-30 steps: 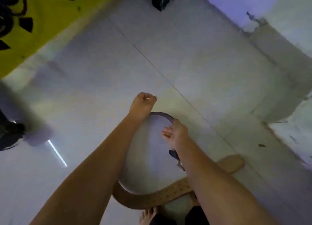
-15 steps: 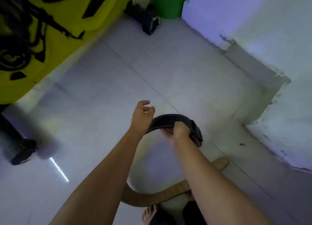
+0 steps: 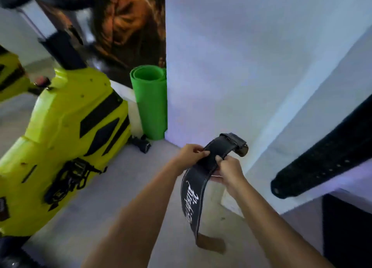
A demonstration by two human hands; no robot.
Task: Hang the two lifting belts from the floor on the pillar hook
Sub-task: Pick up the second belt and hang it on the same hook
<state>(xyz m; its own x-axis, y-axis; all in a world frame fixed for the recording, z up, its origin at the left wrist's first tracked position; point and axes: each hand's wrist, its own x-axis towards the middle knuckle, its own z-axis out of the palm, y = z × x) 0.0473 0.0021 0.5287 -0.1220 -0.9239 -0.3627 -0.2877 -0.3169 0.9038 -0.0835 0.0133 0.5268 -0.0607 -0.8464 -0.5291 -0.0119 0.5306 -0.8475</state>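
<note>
A black lifting belt (image 3: 193, 195) with white lettering hangs in the air in front of me, its buckle end (image 3: 235, 144) uppermost. My left hand (image 3: 190, 154) pinches its upper edge and my right hand (image 3: 226, 171) grips it just below the buckle. A tan lifting belt (image 3: 211, 244) lies on the floor under the black one, only its end showing. The white pillar (image 3: 231, 66) stands right behind the belt. No hook is in view.
A yellow-green exercise machine (image 3: 66, 139) fills the left side. A rolled green mat (image 3: 150, 102) stands against the pillar's left corner. Another black belt (image 3: 326, 157) hangs slanted along the pillar at the right. A dark object (image 3: 346, 233) sits low right.
The black belt has been lifted off the floor in both hands to about waist height, and my view has tilted up from the floor toward the pillar.
</note>
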